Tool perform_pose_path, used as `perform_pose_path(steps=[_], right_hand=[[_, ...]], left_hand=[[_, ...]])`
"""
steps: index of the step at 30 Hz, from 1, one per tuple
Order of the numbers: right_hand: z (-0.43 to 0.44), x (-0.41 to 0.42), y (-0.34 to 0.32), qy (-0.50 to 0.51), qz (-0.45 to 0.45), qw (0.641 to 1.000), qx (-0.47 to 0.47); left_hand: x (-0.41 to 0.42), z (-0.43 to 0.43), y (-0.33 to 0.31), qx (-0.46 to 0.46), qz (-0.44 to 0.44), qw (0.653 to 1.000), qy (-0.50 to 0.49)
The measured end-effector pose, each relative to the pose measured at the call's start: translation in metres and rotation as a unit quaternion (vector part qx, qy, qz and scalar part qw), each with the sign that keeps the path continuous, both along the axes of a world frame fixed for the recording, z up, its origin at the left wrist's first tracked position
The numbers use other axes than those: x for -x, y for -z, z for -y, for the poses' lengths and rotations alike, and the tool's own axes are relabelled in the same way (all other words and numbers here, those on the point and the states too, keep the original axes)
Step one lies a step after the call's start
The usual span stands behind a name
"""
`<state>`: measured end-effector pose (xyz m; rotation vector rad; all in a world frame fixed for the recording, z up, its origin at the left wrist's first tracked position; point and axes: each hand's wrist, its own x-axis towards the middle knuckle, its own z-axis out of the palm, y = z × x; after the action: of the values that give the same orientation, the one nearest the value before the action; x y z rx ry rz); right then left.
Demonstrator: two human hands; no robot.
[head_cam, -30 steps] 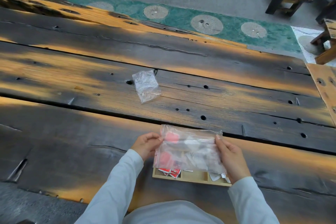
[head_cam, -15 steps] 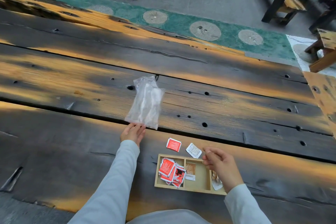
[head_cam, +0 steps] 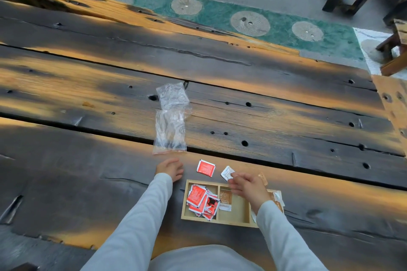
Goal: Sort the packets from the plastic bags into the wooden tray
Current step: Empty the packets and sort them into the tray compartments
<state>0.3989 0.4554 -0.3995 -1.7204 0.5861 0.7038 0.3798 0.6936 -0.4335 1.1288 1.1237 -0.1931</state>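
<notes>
Currently the white packet (head_cam: 226,172) is being pinched at its near edge by the right hand (head_cam: 246,187), fingers curled, just beyond the far rim of the wooden tray (head_cam: 220,222). The left hand (head_cam: 170,169) is being rested on the table (head_cam: 66,171) left of the tray, fingers loosely curled, nothing held.

Step in hand, as judged: the white packet is being picked up for sorting.
- The packet is thin and flat on rough planks, so one edge should be lifted first and then pinched, not scraped along.
- The compartment should be matched by kind before release. Red packets (head_cam: 200,199) are being piled in the left compartment, and one brown-and-white packet (head_cam: 225,201) is lying in the middle one. The right compartment's packets (head_cam: 278,198) are being mostly hidden by the right forearm, so the match cannot be confirmed.
- It should be dropped low, so it doesn't slide over a divider.

Two more loose ones are waiting on the table: a red packet (head_cam: 206,167) just left of the white one, and a brownish packet (head_cam: 262,178) touching the right hand's far side.

Further out, both plastic bags are lying flat, the near bag (head_cam: 169,132) just beyond the left hand and the far bag (head_cam: 172,95) overlapping its far end. Both are looking empty.

Writing: white print is showing on the red packets and dark print on the middle one, but nothing is being resolved well enough to read. No brand can be told.
</notes>
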Motion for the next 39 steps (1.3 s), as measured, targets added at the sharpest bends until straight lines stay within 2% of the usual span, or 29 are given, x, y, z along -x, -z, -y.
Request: perform_pose_path(steps=[7, 11, 15, 19, 22, 29, 33, 39], right_hand=[[-0.029, -0.037, 0.026, 0.018, -0.063, 0.997, -0.034], [-0.042, -0.05, 0.031, 0.032, -0.107, 0.992, -0.055], [-0.048, -0.056, 0.041, 0.032, -0.151, 0.986, -0.059], [-0.054, -0.061, 0.054, 0.041, -0.181, 0.98, -0.068], [-0.059, -0.063, 0.061, 0.047, -0.193, 0.977, -0.073], [-0.058, -0.066, 0.062, 0.056, -0.197, 0.977, -0.066], [-0.06, -0.061, 0.062, 0.059, -0.19, 0.978, -0.063], [-0.061, -0.056, 0.055, 0.053, -0.17, 0.982, -0.055]], left_hand=[[-0.022, 0.019, 0.039, -0.065, -0.042, 0.982, 0.175], [-0.036, 0.018, 0.114, -0.087, -0.097, 0.969, 0.212], [-0.047, 0.026, 0.112, -0.077, -0.116, 0.959, 0.247], [-0.055, 0.032, 0.071, -0.094, -0.117, 0.956, 0.25], [-0.061, 0.033, 0.064, -0.122, -0.112, 0.951, 0.262], [-0.061, 0.034, 0.068, -0.113, -0.116, 0.951, 0.264], [-0.053, 0.036, 0.072, -0.061, -0.13, 0.964, 0.222], [-0.046, 0.038, 0.061, -0.06, -0.12, 0.974, 0.185]])
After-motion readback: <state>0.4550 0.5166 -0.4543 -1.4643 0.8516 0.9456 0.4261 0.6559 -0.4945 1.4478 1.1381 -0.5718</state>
